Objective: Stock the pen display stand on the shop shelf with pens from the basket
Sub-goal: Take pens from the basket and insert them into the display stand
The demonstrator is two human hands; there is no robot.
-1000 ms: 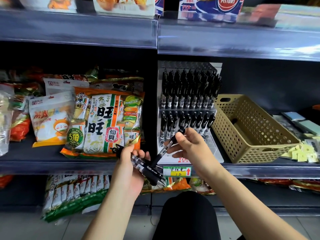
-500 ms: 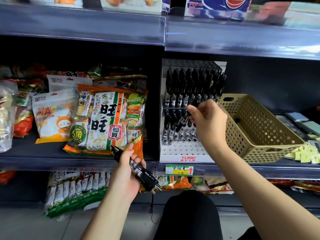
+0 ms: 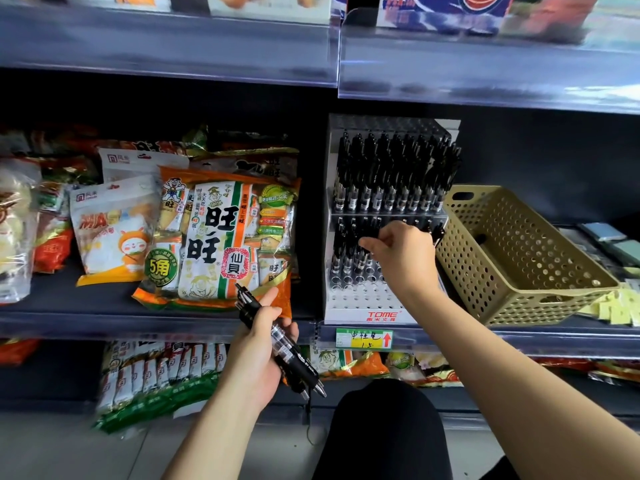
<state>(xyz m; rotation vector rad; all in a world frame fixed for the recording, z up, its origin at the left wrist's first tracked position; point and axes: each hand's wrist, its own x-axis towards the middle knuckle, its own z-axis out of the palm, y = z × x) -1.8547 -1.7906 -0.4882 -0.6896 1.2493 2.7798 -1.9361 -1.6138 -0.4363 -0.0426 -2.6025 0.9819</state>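
The white tiered pen display stand (image 3: pixel 349 306) sits on the middle shelf; its upper tier is packed with black pens (image 3: pixel 394 174). A shorter row of pens (image 3: pixel 346 258) stands in the lower tier, with bare holes in front of it. My right hand (image 3: pixel 405 258) is over the lower tier, fingers pinched on a pen among that row; the pen is mostly hidden by the hand. My left hand (image 3: pixel 256 355) waits below the shelf edge, gripping a bundle of black pens (image 3: pixel 294 358). The tan perforated basket (image 3: pixel 526 289) stands just right of the stand.
Snack bags (image 3: pixel 214 237) fill the shelf left of the stand. A price tag (image 3: pixel 363 339) hangs on the shelf edge under it. Yellow notes (image 3: pixel 616 306) lie right of the basket. More snack packs (image 3: pixel 156 372) fill the lower shelf. My dark knee (image 3: pixel 381 431) is below.
My right hand took one pen from the bundle, carried it up to the stand and has now lowered it into the lower tier. My left hand stayed below the shelf edge with the bundle.
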